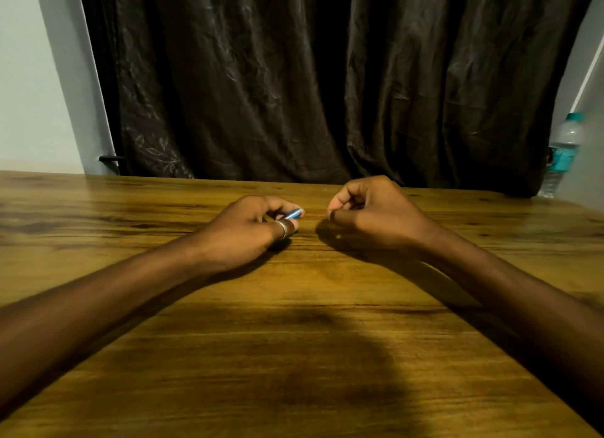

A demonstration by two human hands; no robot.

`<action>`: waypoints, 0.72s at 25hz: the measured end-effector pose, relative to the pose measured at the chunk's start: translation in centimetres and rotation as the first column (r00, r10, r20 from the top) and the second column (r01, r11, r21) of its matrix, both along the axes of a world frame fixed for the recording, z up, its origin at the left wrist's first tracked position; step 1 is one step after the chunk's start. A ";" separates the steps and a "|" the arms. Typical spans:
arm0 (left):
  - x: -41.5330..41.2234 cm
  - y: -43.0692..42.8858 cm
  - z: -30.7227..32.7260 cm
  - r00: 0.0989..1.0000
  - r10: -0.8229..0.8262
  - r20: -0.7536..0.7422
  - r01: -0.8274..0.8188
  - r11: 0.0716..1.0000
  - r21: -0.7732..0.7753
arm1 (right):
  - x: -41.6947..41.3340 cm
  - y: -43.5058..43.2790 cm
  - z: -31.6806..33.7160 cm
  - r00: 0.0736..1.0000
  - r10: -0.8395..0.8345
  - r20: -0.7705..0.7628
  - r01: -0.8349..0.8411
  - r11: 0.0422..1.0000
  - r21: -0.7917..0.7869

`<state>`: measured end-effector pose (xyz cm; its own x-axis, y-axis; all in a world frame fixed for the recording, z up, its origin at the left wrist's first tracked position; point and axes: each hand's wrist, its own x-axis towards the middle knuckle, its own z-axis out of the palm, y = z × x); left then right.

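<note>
My left hand (251, 228) rests on the wooden table (294, 339) left of centre, a ring on its thumb. Its fingers and thumb pinch a small shiny blue object (293, 214), of which only a short tip shows past the fingers. My right hand (372, 212) lies a little to the right, fingers curled into a loose fist, thumb tucked low. Nothing shows inside it. The two hands are apart, with a narrow strip of bare wood between them.
A dark brown curtain (294, 78) hangs behind the table's far edge. A plastic water bottle (563, 153) with a teal cap and label stands at the far right, beside the wall. A pale wall (29, 78) is at the left.
</note>
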<state>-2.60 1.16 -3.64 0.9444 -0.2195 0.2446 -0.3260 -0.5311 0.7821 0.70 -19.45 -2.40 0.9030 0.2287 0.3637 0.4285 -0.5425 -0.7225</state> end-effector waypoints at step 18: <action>0.9 -0.1 -1.7 0.999 -0.037 -0.028 0.025 0.935 -0.354 | 0.2 0.2 0.3 0.925 0.350 -0.149 -0.238 0.837 0.492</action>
<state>-1.66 1.03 -5.31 0.9476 -0.1538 0.2801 -0.3082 -0.2083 0.9283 0.88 -19.27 -2.11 0.8888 0.3554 0.2895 0.3101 -0.0010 -0.9507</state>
